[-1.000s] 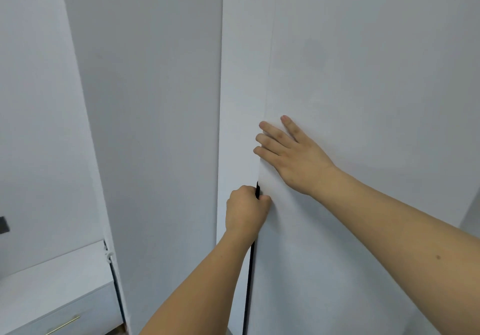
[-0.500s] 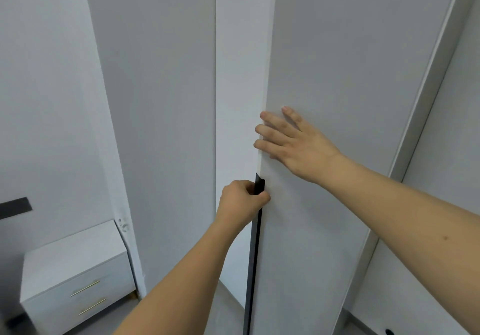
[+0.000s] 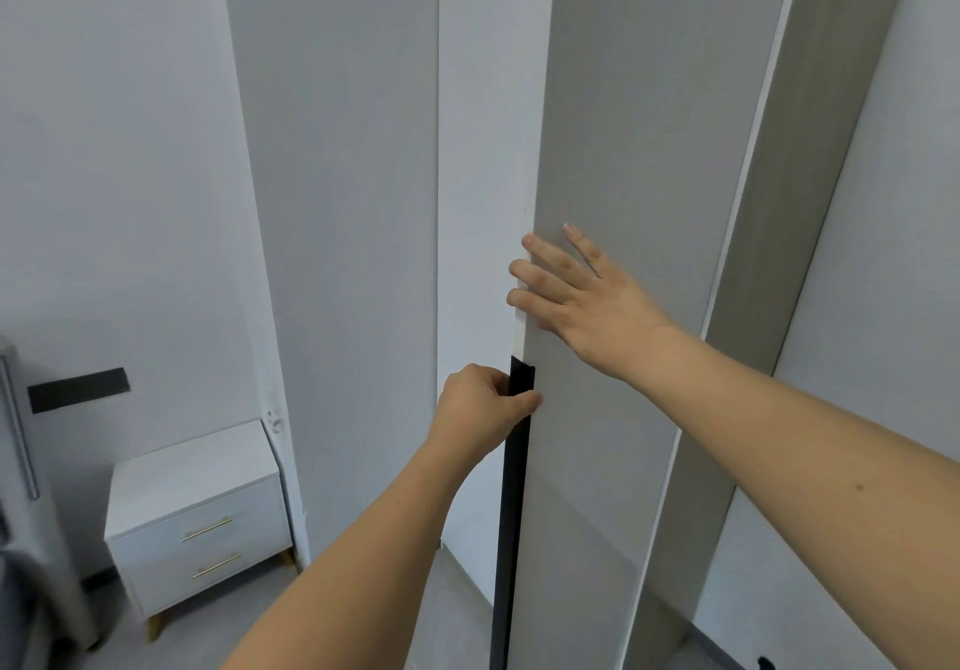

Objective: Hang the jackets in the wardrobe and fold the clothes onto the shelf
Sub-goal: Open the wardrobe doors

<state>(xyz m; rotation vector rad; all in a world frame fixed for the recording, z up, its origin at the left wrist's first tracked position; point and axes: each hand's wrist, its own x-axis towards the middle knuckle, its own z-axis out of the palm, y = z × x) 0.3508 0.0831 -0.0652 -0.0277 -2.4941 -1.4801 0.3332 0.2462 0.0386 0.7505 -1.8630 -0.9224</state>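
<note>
Wardrobe door [image 3: 623, 202] fills the middle and right of the view, a tall grey panel standing upright with its free edge turned toward the person and a white inner face [image 3: 483, 176] showing just left of that edge. Its long axis runs floor to ceiling, and the black handle strip [image 3: 511, 513] follows that same line down the lower part of the edge. Beyond the panel on the right stands the wardrobe's grey side frame [image 3: 810, 202]; no jackets or folded clothes can be seen. Low at the left, against the wall, sits a white nightstand [image 3: 197, 529] with two brass pulls. The right hand [image 3: 587, 300] lies flat on the door's outer face near the edge, fingers straight and slightly spread, pressing rather than gripping. The left hand [image 3: 483, 409] is lower and nearer the strip — its fingers are curled round the top of the black handle, thumb on the front. The swing, I judge, turns on this pinch: the edge lies directly under the left fingers.
</note>
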